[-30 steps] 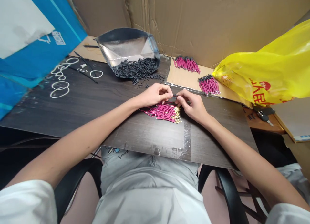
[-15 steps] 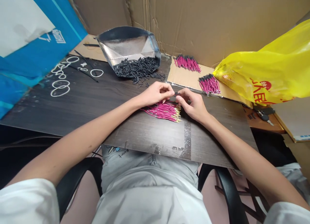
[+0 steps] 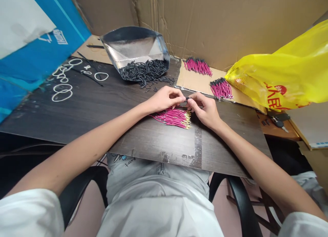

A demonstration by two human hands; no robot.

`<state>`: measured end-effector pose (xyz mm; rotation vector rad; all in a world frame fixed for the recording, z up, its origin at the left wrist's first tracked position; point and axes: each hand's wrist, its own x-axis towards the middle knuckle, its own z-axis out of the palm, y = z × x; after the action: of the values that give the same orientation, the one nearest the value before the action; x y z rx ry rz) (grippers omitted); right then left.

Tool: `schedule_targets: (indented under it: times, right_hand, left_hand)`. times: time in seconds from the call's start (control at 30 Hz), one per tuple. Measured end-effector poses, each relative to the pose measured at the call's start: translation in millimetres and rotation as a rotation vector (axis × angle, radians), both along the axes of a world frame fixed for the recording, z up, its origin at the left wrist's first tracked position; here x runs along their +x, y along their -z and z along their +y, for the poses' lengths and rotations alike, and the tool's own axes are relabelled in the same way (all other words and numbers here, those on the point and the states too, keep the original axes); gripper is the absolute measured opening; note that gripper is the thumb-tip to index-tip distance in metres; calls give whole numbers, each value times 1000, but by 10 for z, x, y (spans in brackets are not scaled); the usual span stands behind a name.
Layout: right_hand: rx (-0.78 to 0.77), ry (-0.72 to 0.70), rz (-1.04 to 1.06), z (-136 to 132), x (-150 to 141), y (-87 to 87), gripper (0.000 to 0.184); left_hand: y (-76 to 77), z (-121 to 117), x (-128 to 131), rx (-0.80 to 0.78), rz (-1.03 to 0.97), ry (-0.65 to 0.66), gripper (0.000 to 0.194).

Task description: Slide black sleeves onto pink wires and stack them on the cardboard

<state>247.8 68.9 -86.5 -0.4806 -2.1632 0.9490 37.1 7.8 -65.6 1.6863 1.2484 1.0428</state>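
Above a pile of pink-red wires with gold-coloured tips (image 3: 175, 119), both hands meet with their fingertips almost together. A short black tube (image 3: 187, 99) spans the small gap between them. My left hand (image 3: 167, 99) pinches its left end between thumb and forefinger. The other end is in the closed thumb and fingers of my right hand (image 3: 204, 109). Whether a wire runs inside the tube is hidden. Behind the hands, many more short black tubes (image 3: 143, 71) fill and spill from a silver-lined open pouch (image 3: 133, 51).
Two bundles of pink wires with black ends, one at the back (image 3: 197, 66) and one nearer (image 3: 220, 88), lie on a cardboard sheet (image 3: 189, 80). White rubber bands (image 3: 62, 92) lie at left by a blue bag (image 3: 28, 69). A yellow plastic bag (image 3: 282, 66) hangs at right, near keys (image 3: 280, 122).
More of the black tube shows between my fingertips now, where pinkish red showed before. My hands have barely shifted, and the pile of wires lies as before.
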Motion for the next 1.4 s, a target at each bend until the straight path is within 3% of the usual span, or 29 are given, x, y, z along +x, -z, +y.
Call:
schedule_targets:
  times: [0.57, 0.67, 0.83, 0.97, 1.4]
  right_hand:
    - [-312, -149, 20, 55, -6, -12, 40]
    - [-273, -145, 12, 38, 0, -19, 38]
    - [-47, -49, -11, -15, 5, -32, 24]
    - [43, 13, -1, -16, -9, -18, 22]
    - [-71, 12, 39, 0, -2, -6, 27]
  left_hand:
    - [17, -10, 1, 0, 35, 9, 24]
    - [15, -10, 10, 16, 57, -7, 22]
    - [13, -9, 20, 22, 85, -14, 22]
    - [23, 2, 12, 39, 87, -4, 21]
    - [-44, -23, 7, -18, 66, 28, 19]
